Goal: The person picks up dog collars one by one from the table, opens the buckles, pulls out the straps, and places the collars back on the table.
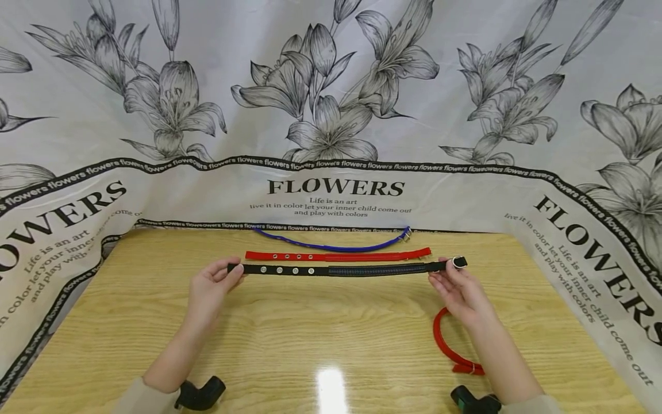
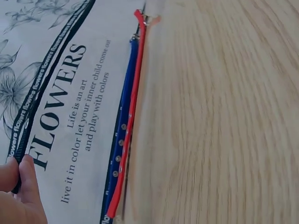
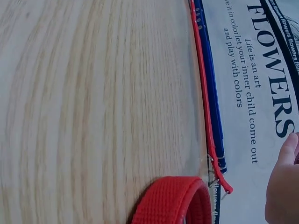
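Note:
A black collar (image 1: 376, 269) with several metal eyelets is stretched out straight above the table. My left hand (image 1: 213, 282) pinches its plain tip between thumb and fingers; in the left wrist view that hand (image 2: 22, 191) grips the strap at the lower left. At the other end, my right hand (image 1: 462, 293) pinches the strap beside the metal buckle and ring. Just behind it lies a red collar (image 1: 357, 256) with eyelets, and behind that a blue collar (image 1: 336, 248), bowed toward me. In the right wrist view only part of the right hand (image 3: 282, 186) shows.
A second red collar (image 1: 442, 339) lies curled on the wooden table (image 1: 289, 333), partly behind my right forearm. A white cloth (image 1: 207, 195) printed with flowers and lettering stands around the table's back and sides. Black devices sit at both wrists.

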Action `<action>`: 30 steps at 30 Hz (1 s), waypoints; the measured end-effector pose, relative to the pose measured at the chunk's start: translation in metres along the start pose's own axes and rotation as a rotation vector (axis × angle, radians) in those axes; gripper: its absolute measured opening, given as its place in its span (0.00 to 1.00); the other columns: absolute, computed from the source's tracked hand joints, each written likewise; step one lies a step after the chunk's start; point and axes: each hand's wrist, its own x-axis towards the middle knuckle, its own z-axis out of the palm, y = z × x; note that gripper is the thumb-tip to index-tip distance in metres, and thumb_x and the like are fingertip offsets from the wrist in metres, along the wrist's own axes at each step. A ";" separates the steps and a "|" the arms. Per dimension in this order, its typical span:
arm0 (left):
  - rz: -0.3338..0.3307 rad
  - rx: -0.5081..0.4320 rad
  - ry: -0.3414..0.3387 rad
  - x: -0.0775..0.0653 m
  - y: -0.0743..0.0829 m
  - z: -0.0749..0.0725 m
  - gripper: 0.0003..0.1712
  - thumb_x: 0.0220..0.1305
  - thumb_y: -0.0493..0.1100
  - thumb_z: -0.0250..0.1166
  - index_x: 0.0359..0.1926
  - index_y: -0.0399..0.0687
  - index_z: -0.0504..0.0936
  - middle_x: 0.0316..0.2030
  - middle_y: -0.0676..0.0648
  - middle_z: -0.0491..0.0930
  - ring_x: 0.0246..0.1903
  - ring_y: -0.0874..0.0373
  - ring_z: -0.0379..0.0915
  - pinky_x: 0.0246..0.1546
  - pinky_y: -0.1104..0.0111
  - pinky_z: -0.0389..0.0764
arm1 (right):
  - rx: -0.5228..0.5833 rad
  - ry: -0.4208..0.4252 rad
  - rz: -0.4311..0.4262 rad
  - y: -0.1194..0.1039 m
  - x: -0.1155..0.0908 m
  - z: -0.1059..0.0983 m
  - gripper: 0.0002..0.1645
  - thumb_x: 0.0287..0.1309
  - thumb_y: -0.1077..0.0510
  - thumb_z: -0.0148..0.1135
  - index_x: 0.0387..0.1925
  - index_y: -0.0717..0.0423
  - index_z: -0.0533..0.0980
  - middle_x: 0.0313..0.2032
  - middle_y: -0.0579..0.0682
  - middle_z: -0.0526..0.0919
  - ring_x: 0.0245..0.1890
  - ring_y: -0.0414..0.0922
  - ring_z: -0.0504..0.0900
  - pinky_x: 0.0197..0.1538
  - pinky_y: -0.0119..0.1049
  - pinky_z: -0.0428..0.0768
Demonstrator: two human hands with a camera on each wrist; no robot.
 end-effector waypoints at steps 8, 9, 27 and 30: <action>-0.251 -0.324 -0.098 0.013 -0.004 0.004 0.24 0.69 0.30 0.48 0.64 0.32 0.58 0.60 0.45 0.62 0.30 0.69 0.77 0.42 0.83 0.74 | 0.362 0.205 0.092 0.004 0.011 0.005 0.13 0.67 0.62 0.45 0.35 0.67 0.75 0.35 0.57 0.73 0.38 0.49 0.74 0.51 0.35 0.75; -0.267 -0.358 -0.107 0.015 -0.004 0.005 0.25 0.69 0.30 0.46 0.66 0.32 0.55 0.64 0.44 0.55 0.30 0.69 0.76 0.42 0.84 0.74 | 0.386 0.244 0.094 0.005 0.012 0.006 0.12 0.66 0.62 0.47 0.35 0.67 0.74 0.35 0.56 0.73 0.38 0.49 0.74 0.51 0.35 0.75; -0.286 -0.292 -0.039 0.039 -0.025 0.017 0.28 0.70 0.32 0.46 0.68 0.31 0.52 0.66 0.39 0.52 0.30 0.67 0.76 0.44 0.80 0.74 | -0.081 0.494 0.251 0.003 0.049 -0.019 0.14 0.66 0.63 0.46 0.27 0.59 0.75 0.27 0.59 0.79 0.29 0.49 0.81 0.60 0.37 0.67; -0.282 -0.258 -0.040 0.041 -0.027 0.016 0.28 0.70 0.32 0.46 0.68 0.30 0.52 0.67 0.40 0.53 0.30 0.68 0.76 0.44 0.80 0.75 | -0.141 0.515 0.250 0.003 0.053 -0.020 0.14 0.66 0.65 0.45 0.27 0.60 0.74 0.26 0.59 0.79 0.28 0.49 0.82 0.60 0.38 0.65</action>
